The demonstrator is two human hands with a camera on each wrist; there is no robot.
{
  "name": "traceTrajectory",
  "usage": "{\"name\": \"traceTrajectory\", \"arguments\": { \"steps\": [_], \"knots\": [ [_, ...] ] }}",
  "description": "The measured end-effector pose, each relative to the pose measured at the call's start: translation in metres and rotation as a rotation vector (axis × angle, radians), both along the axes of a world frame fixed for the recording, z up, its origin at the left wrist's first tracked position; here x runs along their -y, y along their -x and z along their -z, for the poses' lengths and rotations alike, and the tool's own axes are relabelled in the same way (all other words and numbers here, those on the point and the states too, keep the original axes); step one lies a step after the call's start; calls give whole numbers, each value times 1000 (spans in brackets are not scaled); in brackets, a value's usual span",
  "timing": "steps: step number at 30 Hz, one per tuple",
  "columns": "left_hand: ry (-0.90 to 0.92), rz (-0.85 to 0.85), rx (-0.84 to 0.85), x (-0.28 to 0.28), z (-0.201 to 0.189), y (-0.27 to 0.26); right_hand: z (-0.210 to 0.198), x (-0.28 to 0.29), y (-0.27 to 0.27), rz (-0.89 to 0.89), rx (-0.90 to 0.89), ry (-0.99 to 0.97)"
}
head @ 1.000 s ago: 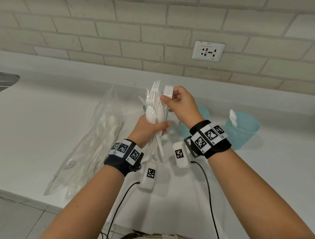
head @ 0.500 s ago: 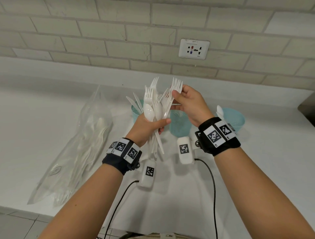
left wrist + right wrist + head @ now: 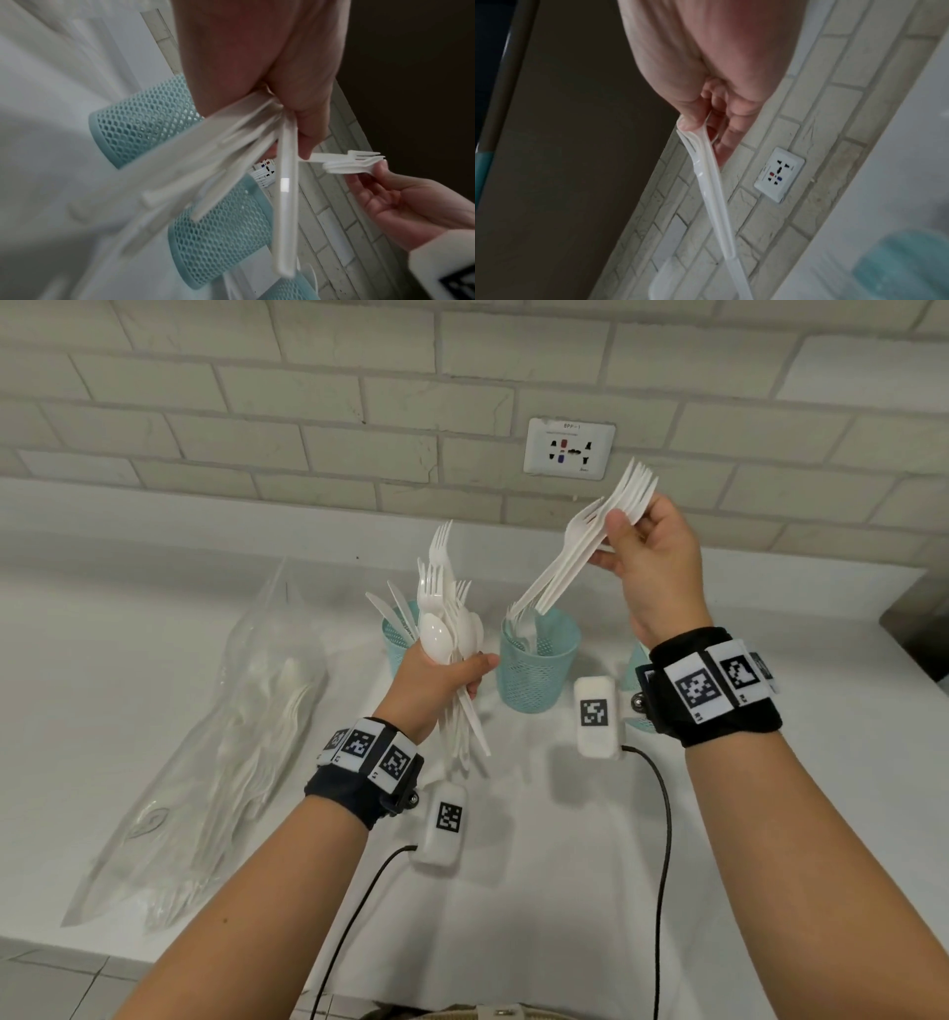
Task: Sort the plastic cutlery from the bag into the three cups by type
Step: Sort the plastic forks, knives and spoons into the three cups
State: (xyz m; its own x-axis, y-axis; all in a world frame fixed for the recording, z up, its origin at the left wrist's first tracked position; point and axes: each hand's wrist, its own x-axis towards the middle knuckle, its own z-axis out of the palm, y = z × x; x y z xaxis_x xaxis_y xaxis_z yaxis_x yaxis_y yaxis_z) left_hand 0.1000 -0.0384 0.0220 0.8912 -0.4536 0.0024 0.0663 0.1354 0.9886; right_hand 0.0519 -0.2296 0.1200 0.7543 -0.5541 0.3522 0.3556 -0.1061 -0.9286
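**Forks held over the middle cup, mixed bundle in the other hand**

In the head view the right hand (image 3: 649,557), upper right of centre, pinches a small stack of white forks (image 3: 575,557) near their tines between thumb and fingers. The handles slant down to the left, and their ends reach the rim of the middle cup (image 3: 539,670), a teal mesh cup standing on the white tabletop (image 3: 128,660) at the frame's centre. More white cutlery already stands in that cup.

The left hand (image 3: 436,680), just left of centre, is closed around a mixed bundle of cutlery (image 3: 447,629): forks, spoons and knives fan upward from the fist while the handles stick out below it. Behind this bundle stands the left cup (image 3: 398,639), mostly hidden. The right cup (image 3: 634,670) shows only as a teal sliver behind the right wrist.

On the left of the frame the clear plastic bag (image 3: 231,762) lies flat on the tabletop with white cutlery still inside. A wall socket (image 3: 569,449) sits on the brick wall, upper centre.
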Motion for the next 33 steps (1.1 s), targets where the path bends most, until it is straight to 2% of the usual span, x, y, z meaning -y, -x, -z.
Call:
{"name": "traceTrajectory", "arguments": {
  "steps": [3, 5, 8, 11, 13, 15, 17, 18, 21, 23, 28, 33],
  "knots": [
    [5, 10, -8, 1, 1, 0, 11, 4, -7, 119, -80, 147],
    [10, 17, -16, 1, 1, 1, 26, 2, -11, 139, -192, 271],
    [12, 45, -11, 1, 1, 1, 50, 0, -13, 100, -434, 482],
    [3, 76, 15, 1, 0, 2, 65, -2, -12, 10, -597, 526],
    [17, 96, 21, 2, -2, 3, 66, -5, -11, 23, -599, 583],
    [33, 110, 23, 3, -3, 4, 60, -11, -8, 112, -449, 640],
    [41, 110, 30, 5, -3, 3, 48, -23, -3, 82, -290, 578],
    [46, 106, 33, 6, -2, 3, 43, -30, 0, -7, -290, 532],
    [67, 97, 39, 10, -3, 4, 40, -45, 1, -305, -500, 473],
    [79, 92, 34, 12, -4, 5, 43, -47, -1, -343, -525, 437],
    [116, 131, 59, 9, -7, 6, 43, -45, 3, -472, -430, 199],
    [148, 149, 38, 7, -9, 8, 46, -43, 3, -510, -392, 61]
  ]
}}
